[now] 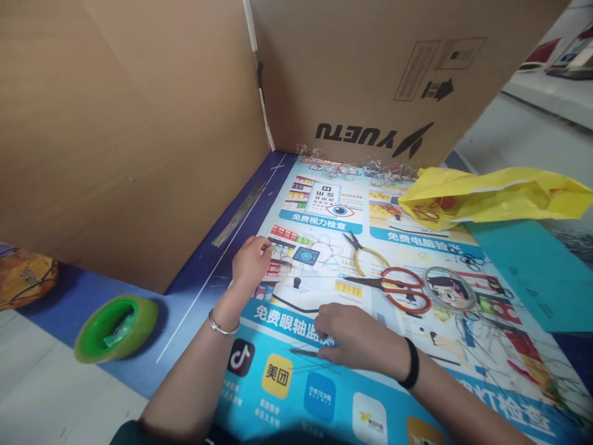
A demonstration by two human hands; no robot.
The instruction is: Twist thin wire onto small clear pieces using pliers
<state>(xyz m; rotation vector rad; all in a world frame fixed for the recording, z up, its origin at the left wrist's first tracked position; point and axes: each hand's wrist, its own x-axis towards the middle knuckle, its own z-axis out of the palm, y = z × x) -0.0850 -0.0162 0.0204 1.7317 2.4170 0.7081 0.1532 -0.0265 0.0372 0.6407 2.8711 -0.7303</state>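
Note:
My left hand (251,266), with a silver bangle at its wrist, is closed in a pinch above the printed poster (296,337); anything between the fingertips is too fine to make out. Lower and to the right, my right hand (347,334) is curled shut. A slim dark pointed tool (303,353) sticks out to the left from its fingers; the rest is hidden. Beyond the hands lies a flower shape of bent thin wire (328,252). Yellow-handled pliers (362,254) and red-handled scissors (402,288) lie right of it. A coil of wire (449,303) is beside the scissors.
Tall cardboard panels (139,123) stand at left and back. A bundle of straight wires (238,216) lies along the left panel. A green tape roll (115,327) sits front left. Yellow packaging (500,198), a teal sheet (519,266) and wire scraps (384,173) lie farther back and right.

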